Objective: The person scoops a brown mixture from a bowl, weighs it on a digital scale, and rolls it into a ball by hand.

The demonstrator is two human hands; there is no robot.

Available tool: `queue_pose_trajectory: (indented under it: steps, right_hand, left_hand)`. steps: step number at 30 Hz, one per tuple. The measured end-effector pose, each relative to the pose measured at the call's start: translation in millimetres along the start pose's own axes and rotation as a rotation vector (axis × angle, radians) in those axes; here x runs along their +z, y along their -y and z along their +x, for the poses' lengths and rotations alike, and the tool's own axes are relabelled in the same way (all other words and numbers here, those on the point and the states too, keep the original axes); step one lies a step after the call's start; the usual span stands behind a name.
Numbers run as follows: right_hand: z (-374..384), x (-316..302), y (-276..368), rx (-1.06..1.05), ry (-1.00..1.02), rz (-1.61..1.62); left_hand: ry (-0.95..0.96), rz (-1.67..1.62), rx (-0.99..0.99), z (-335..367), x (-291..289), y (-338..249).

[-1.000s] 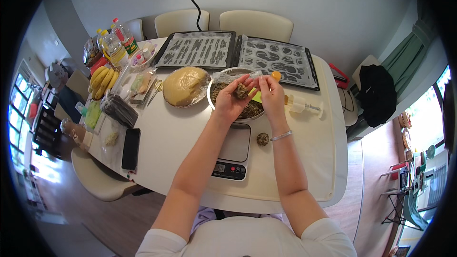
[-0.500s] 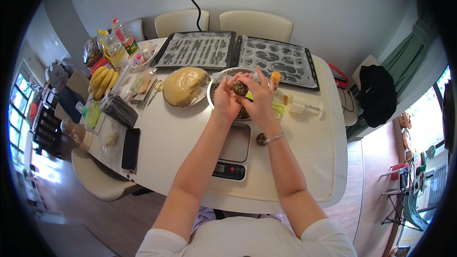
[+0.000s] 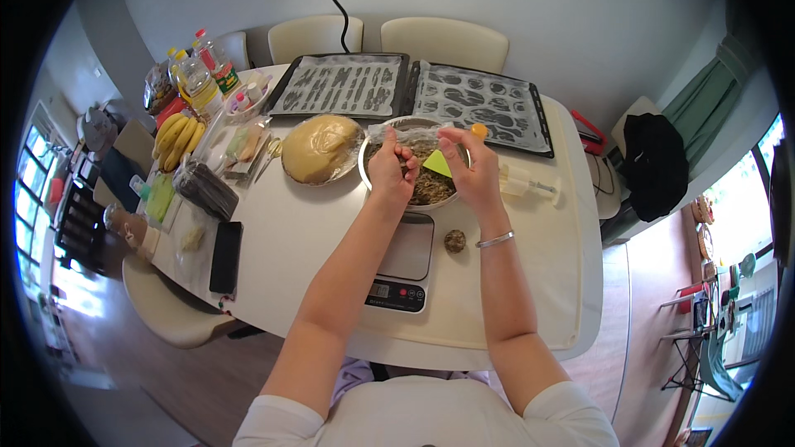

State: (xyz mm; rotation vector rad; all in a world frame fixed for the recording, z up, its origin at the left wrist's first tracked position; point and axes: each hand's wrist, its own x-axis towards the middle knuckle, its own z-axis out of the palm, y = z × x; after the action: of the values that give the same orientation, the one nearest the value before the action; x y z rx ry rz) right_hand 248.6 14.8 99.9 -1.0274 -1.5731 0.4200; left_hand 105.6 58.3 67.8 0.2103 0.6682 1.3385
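Observation:
My left hand [image 3: 392, 172] is over the left side of a white bowl [image 3: 364, 167], thumb up and fingers curled in; whatever they may hold is hidden. Above the bowl's right side, my right hand [image 3: 474, 170] has its fingers apart and shows nothing in it. Dark, chopped filling [image 3: 431, 190] lies in the bowl with a lime-green spatula [image 3: 437, 163]. One rolled filling ball [image 3: 455, 241] rests on the mat, right of a kitchen scale [image 3: 406, 252] whose display is lit.
Left of the bowl sits a smooth yellow dough mound [image 3: 319, 149]. Two lined baking trays [image 3: 339, 87] stand behind. A white plunger-type press [image 3: 530, 185] lies to the right. Bananas [image 3: 178, 141], oil bottles [image 3: 199, 87] and a phone [image 3: 226, 257] occupy the left side.
My hands have moved apart, the left one leftward and the right one rightward. The dark ball that was between them no longer shows. More of the bowl and spatula is visible.

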Motion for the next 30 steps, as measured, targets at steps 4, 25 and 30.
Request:
queue_pose_trajectory:
  steps: [4, 25, 30]
  right_hand:
    - [-2, 5, -4, 0.056, 0.086, 0.035]
    - [-9, 6, 0, -0.169, 0.312, -0.180]
    - [-7, 2, -1, -0.205, 0.365, -0.212]
  left_hand:
    - [0.080, 0.074, -0.028, -1, -2, -1]
    - [0.270, 0.108, -0.194, 19, -21, -11]
    - [0.342, 0.267, -0.150, 14, -22, -11]
